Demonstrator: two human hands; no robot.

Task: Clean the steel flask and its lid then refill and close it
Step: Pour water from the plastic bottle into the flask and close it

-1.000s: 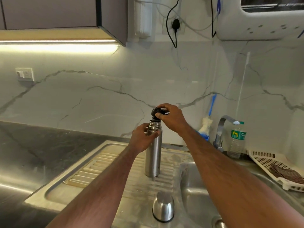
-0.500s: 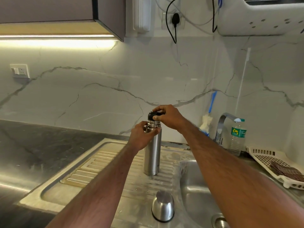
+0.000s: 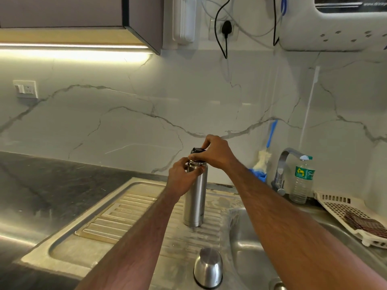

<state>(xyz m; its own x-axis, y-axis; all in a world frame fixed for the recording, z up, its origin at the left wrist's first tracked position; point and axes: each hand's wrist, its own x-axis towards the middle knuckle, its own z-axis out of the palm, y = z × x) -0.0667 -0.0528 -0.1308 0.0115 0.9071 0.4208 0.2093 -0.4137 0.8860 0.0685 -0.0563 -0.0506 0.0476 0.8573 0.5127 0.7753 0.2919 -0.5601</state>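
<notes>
Lowered from its raised position of 1 second earlier, the black stopper (image 3: 198,151) was seated in the mouth of the steel flask (image 3: 195,197), which stood upright on the ribbed drainboard (image 3: 117,218) just left of the sink basin (image 3: 249,243). It was pinched from above by the curled fingers of the right hand (image 3: 213,152), while the flask's neck was gripped by the left hand (image 3: 182,176). Nearer the camera, 1 steel cup lid (image 3: 208,267) had been left upside down on the drainboard, well apart from the flask, and a tap (image 3: 282,166), a plastic water bottle (image 3: 302,178) and a white rack (image 3: 351,214) were seen to the right.
</notes>
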